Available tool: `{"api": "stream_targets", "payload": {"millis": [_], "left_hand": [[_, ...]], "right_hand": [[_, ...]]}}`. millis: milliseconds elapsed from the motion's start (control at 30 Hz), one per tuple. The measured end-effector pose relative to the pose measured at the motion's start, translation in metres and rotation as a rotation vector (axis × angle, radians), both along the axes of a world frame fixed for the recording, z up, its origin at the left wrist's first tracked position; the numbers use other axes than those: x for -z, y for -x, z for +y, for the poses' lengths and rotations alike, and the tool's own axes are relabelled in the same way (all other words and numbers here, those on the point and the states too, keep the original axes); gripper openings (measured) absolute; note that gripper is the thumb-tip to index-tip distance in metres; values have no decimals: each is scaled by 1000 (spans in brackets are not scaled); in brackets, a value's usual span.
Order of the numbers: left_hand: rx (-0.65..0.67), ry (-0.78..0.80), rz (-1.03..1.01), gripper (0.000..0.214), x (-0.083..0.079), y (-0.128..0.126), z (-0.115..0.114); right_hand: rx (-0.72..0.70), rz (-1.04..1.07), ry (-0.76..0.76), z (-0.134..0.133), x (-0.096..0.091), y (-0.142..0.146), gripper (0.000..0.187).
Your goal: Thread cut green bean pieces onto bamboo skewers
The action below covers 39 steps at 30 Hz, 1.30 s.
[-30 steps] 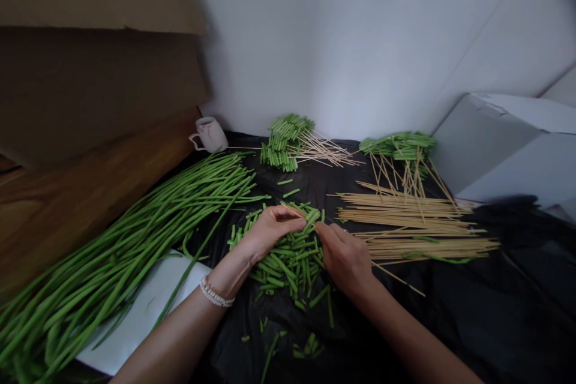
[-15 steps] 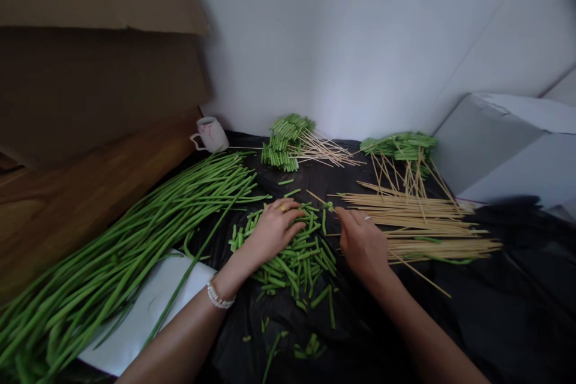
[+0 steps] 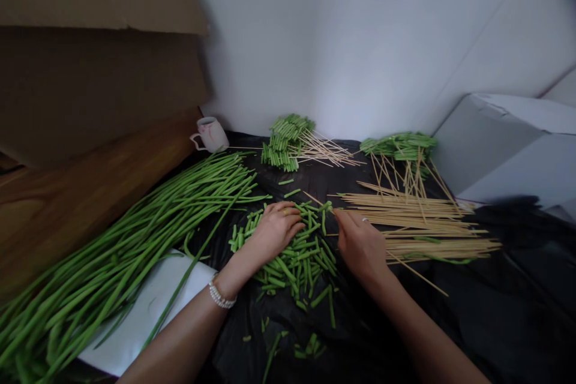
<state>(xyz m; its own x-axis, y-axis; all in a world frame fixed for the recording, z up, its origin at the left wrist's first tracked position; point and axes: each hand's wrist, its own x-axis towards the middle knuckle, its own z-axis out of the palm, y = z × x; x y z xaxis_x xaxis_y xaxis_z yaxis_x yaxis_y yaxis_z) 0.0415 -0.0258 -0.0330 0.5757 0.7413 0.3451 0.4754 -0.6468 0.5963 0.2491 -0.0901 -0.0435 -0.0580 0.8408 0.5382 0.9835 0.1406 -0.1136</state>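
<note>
A heap of short cut green bean pieces (image 3: 297, 261) lies on the black plastic sheet (image 3: 472, 306). My left hand (image 3: 275, 229) rests palm down on the heap's far side, its fingers curled onto the pieces. My right hand (image 3: 360, 241) is just right of the heap and pinches a thin bamboo skewer (image 3: 423, 279). The skewer's tip points far-left, with a green piece (image 3: 327, 207) on it near my fingertips. The two hands' fingertips are about a hand's width apart.
Long uncut green beans (image 3: 135, 240) spread along the left, partly over a white board (image 3: 148, 312). Loose skewers (image 3: 418, 225) lie to the right. Two piles of skewered beans (image 3: 285, 141) (image 3: 398, 145) sit by the wall, along with a white cup (image 3: 210, 134). A grey box (image 3: 508, 150) stands at right.
My hands were together over the heap a second ago. The right hand then drew away to the right with the skewer, and the left hand settled flat onto the pieces.
</note>
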Motion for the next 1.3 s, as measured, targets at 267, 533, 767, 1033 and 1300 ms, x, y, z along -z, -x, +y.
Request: {"api": "stream_targets", "payload": {"millis": [267, 533, 767, 1033, 1300], "left_hand": [[-291, 19, -153, 5, -7, 8, 7], [-323, 185, -319, 21, -12, 4, 6], [-250, 799, -814, 28, -16, 4, 7], [-223, 1064, -1024, 26, -23, 5, 7], [-218, 1072, -1046, 23, -22, 5, 7]], "right_hand": [[-65, 46, -53, -2, -1, 2, 29], [-146, 6, -159, -2, -3, 5, 28], [-142, -69, -184, -7, -7, 8, 35], [-139, -73, -154, -8, -4, 10, 36], [-143, -90, -120, -9, -3, 12, 37]]}}
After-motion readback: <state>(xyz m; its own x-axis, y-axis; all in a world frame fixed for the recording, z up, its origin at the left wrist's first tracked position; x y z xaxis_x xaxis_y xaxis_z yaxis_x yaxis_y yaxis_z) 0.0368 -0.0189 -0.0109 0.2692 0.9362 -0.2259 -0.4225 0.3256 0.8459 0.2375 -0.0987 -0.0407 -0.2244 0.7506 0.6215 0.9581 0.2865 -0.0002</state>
